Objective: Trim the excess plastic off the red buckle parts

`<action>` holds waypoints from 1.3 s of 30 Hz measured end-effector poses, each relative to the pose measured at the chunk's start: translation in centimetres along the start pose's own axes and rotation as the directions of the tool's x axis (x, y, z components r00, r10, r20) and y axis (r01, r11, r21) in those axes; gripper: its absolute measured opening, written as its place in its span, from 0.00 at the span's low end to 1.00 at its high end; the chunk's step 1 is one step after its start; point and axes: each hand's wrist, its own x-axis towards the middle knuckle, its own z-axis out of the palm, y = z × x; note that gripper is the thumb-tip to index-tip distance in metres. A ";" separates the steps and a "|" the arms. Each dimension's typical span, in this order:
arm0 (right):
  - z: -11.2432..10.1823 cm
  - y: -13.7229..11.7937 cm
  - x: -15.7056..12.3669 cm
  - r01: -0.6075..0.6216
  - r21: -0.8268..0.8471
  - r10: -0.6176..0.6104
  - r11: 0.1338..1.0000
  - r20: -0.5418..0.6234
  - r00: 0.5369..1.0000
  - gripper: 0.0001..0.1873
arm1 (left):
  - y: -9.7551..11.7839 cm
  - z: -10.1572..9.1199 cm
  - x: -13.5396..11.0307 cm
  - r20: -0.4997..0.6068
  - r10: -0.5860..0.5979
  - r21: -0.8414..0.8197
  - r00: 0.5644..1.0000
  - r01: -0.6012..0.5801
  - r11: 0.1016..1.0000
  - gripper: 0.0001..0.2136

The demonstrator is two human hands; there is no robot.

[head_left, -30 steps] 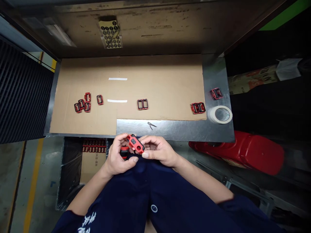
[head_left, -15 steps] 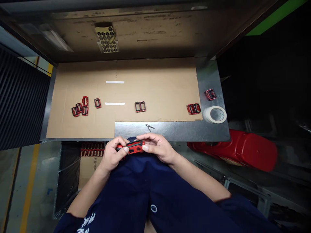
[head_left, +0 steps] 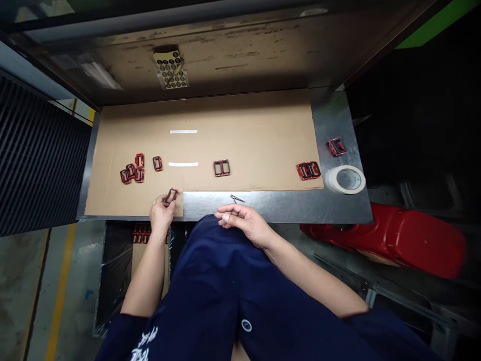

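Note:
My left hand (head_left: 161, 215) pinches a red and black rectangular frame part (head_left: 172, 194) over the front of the cardboard sheet (head_left: 255, 125). Whether the part touches the cardboard I cannot tell. Above my lap at the table edge, my right hand (head_left: 244, 223) has its fingers loosely stretched, with nothing visible in them. Just beyond those fingers lies a small metal hand tool (head_left: 237, 199) with two splayed arms. Past my left hand sits a single similar frame part (head_left: 157, 163), and a cluster of frame parts (head_left: 130, 171) is left of it.
A pair of frame parts (head_left: 221, 168) lies mid-cardboard; more frame parts (head_left: 308, 170) are at its right edge. Another part (head_left: 337, 147) and a tape roll (head_left: 333, 180) rest on the dark tabletop (head_left: 278, 205). A box (head_left: 116, 271) with rows of parts stands below left, a red stool (head_left: 424, 240) right.
My left hand has carried the frame part away from my right hand, forward and left over the cardboard. The right hand has let go and stayed near the table edge. The view has shifted slightly.

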 end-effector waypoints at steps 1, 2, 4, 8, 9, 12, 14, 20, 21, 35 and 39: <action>-0.1 0.1 0.0 -0.001 -0.008 0.001 1.000 0.003 1.000 0.21 | -0.3 0.2 0.3 -0.029 -0.019 0.000 0.999 0.019 1.000 0.18; -0.1 0.2 0.0 -0.003 -0.013 0.003 1.000 0.006 1.000 0.21 | -0.4 0.4 0.3 -0.049 -0.035 -0.011 0.998 0.035 0.999 0.17; -0.3 0.3 -0.1 -0.006 -0.017 0.006 1.000 0.005 1.000 0.21 | -0.3 0.6 -0.1 -0.076 -0.059 -0.062 0.995 0.054 0.997 0.17; -0.6 0.6 -0.2 -0.012 -0.061 0.010 0.998 -0.026 1.000 0.22 | 1.6 0.7 -2.2 -0.023 -0.068 -0.287 0.997 0.059 0.956 0.19; -0.6 0.7 -0.2 -0.019 -0.085 0.017 0.996 -0.024 1.000 0.23 | 2.4 0.8 -2.9 0.038 -0.057 -0.363 0.998 0.067 0.929 0.19; -0.2 0.4 -0.4 -0.029 -0.191 0.042 0.981 0.060 0.997 0.25 | 5.4 1.2 -5.2 0.271 0.046 -0.585 0.962 0.126 0.801 0.19; 0.4 0.0 -0.6 0.008 -0.262 0.030 0.965 0.141 0.990 0.26 | 7.7 1.7 -6.7 0.374 0.142 -0.692 0.916 0.175 0.700 0.23; 1.9 -1.3 -1.3 0.219 -0.323 -0.230 0.921 0.004 0.973 0.18 | 11.7 3.0 -9.3 0.476 0.299 -0.827 0.827 0.306 0.471 0.22; 1.9 -1.5 -1.4 0.261 -0.346 -0.286 0.901 -0.023 0.958 0.17 | 11.9 3.0 -9.4 0.476 0.309 -0.835 0.823 0.313 0.453 0.20; 2.0 -1.7 -2.1 0.446 -0.406 -0.453 0.798 0.083 0.887 0.21 | 11.9 1.2 -9.7 0.446 0.374 -0.812 0.813 0.191 0.552 0.19; 1.6 -1.5 -2.3 0.440 -0.419 -0.458 0.795 0.063 0.887 0.20 | 10.1 -0.7 -9.1 0.529 0.527 -0.795 0.665 0.169 0.583 0.21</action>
